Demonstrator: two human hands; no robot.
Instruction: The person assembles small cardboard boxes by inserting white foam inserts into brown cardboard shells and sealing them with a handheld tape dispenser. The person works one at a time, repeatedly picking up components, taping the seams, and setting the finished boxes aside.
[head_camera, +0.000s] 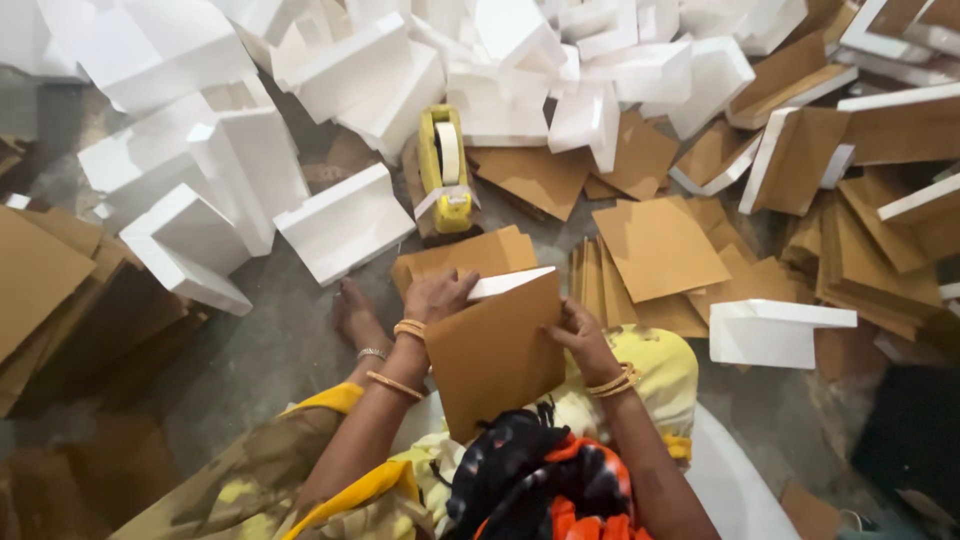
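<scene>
A: Where's the tape dispenser?
B: On the floor, ahead of both hands, foam blocks to its left and behind it.
A: The card sheets?
B: Stacked right of it; one foam corner lies at the right.

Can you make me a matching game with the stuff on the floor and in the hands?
Things:
1. tape dispenser
2. brown cardboard sheet
3. white foam pieces
4. bangles

Matches:
A. held in both hands
B. piled on the floor at the top and left
C. yellow, on the floor just past the hands
D. on the wrist of the left hand

Pairs: 1-C, 2-A, 3-B, 4-D

The right hand grips the sheet's right edge.
</scene>
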